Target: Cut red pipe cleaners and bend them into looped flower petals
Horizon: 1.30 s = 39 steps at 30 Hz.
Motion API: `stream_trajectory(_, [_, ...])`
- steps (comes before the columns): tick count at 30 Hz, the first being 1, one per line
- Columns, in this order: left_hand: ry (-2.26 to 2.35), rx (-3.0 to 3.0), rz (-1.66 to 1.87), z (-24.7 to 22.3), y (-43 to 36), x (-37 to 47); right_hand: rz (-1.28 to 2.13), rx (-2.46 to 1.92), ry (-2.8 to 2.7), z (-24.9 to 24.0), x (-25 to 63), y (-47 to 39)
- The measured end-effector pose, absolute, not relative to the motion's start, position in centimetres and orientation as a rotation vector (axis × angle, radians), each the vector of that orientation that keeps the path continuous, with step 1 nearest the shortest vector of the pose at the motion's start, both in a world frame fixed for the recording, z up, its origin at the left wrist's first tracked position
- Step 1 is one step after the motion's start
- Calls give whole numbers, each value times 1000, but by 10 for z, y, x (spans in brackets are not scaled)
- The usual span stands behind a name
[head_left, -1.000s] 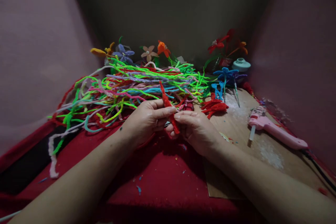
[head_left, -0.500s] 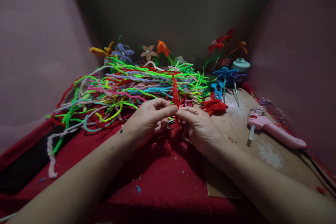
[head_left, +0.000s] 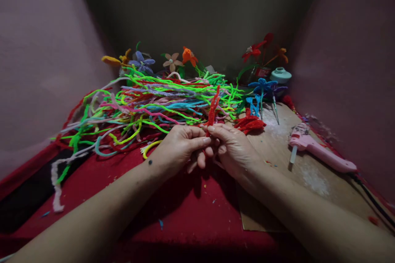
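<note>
My left hand (head_left: 188, 144) and my right hand (head_left: 231, 141) meet at the middle of the table. Between their fingertips they pinch a red pipe cleaner (head_left: 213, 107), folded into a narrow petal-like loop that points up and slightly right. Its lower end is hidden by my fingers. Just past my hands lies a large heap of pipe cleaners (head_left: 160, 102) in green, pink, lilac, blue and red. Several red petal-shaped pieces (head_left: 249, 123) rest in a small pile to the right of my right hand.
A pink glue gun (head_left: 321, 152) lies on a brown board (head_left: 286, 189) at right, its black cord trailing off. Blue pipe-cleaner flowers (head_left: 263, 86) and a mint-coloured pot (head_left: 280, 75) stand behind. More flowers (head_left: 142, 62) line the back. Red cloth (head_left: 185, 213) covers the table.
The red loop has tilted from upright to leaning right. My left hand's fingers have shifted slightly lower and curled around its base. The view has moved a little.
</note>
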<state>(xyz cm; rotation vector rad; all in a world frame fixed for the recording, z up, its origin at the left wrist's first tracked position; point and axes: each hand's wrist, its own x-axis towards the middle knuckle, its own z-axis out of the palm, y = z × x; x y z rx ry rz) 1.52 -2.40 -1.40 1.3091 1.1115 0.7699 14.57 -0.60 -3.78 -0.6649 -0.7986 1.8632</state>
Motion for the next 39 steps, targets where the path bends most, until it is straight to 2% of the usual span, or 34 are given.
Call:
stream_trajectory(5, [977, 1209, 741, -15, -22, 11, 1856, -627, -785, -41, 147, -2])
stream_trajectory(10, [1120, 1228, 805, -7, -26, 16, 1758, -685, -735, -41, 146, 0])
stream_trajectory(29, [1340, 1297, 788, -7, -24, 19, 1772, -691, -751, -38, 144, -6])
stream_trajectory(36, [1310, 1327, 746, -6, -26, 15, 1774, -695, -785, -37, 145, -3])
stream_trajectory(39, [1250, 1299, 842, -3, -25, 8, 1735, -686, -839, -34, 148, -2])
